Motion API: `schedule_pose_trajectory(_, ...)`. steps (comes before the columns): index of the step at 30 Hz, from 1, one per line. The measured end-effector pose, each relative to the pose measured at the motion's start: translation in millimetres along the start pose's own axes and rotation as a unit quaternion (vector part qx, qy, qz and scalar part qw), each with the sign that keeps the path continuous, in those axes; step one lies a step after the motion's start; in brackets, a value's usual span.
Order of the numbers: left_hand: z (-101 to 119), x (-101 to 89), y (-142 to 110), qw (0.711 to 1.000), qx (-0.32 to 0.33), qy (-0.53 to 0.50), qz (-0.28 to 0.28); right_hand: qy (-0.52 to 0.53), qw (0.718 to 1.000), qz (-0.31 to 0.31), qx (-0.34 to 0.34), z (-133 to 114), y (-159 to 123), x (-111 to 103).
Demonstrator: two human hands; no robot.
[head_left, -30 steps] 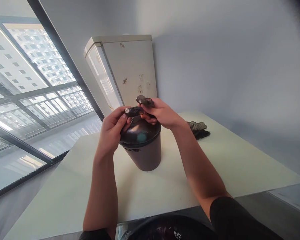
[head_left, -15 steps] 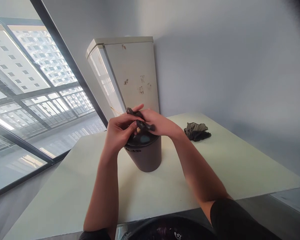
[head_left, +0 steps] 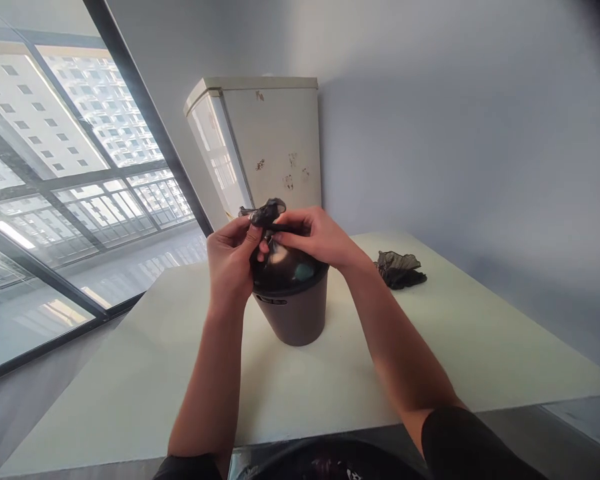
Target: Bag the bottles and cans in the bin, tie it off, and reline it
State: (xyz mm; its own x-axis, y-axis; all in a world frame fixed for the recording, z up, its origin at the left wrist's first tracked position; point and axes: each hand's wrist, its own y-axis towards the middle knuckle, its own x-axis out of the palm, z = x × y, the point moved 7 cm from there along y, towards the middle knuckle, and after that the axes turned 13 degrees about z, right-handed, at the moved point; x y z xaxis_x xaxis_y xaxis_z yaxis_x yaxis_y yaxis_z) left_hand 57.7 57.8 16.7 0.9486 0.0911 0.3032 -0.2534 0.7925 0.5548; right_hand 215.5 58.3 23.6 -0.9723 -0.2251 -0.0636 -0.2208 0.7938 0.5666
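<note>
A brown-grey trash bin [head_left: 297, 320] stands upright on the pale table. A black plastic garbage bag [head_left: 300, 267] bulges up out of its rim, its upper part gathered and twisted. My left hand [head_left: 233, 257] is closed around the gathered neck of the bag on the left side, thumb against the plastic. From the right, my right hand [head_left: 317, 237] pinches the same bunched plastic just above the bulge. Loose crumpled ends of the bag stick up over my fingers. Whatever is inside the bag is hidden.
Another crumpled dark plastic bag [head_left: 400, 269] lies on the table [head_left: 460, 333] to the right, near the wall. A stained white refrigerator [head_left: 275, 147] stands behind the table. Large glass windows [head_left: 75, 200] fill the left side.
My hands have shifted from crossing over each other to side by side on the bag's neck. More of the bag's rounded top shows, and loose plastic stands higher. The view has shifted slightly.
</note>
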Motion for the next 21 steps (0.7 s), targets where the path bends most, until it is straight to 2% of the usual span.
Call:
schedule_pose_trajectory(5,7.7,-7.5,-5.1,0.985,0.092,0.103,0.100,0.076,0.995,-0.019,0.057,0.9,-4.1,7.7)
schedule_pose_trajectory(8,21.2,-6.0,-12.8,0.965,0.167,0.164,0.119,0.076,0.996,0.000,0.056,-4.2,-6.2,7.0)
schedule_pose_trajectory(13,38.4,2.8,-20.1,0.929,0.259,0.258,0.057,0.074,0.996,0.026,0.039,-10.9,-7.0,4.3)
schedule_pose_trajectory(21,38.8,16.6,-19.4,0.926,0.246,0.278,-0.063,0.087,0.994,0.063,0.010,-16.1,-6.9,-5.5)
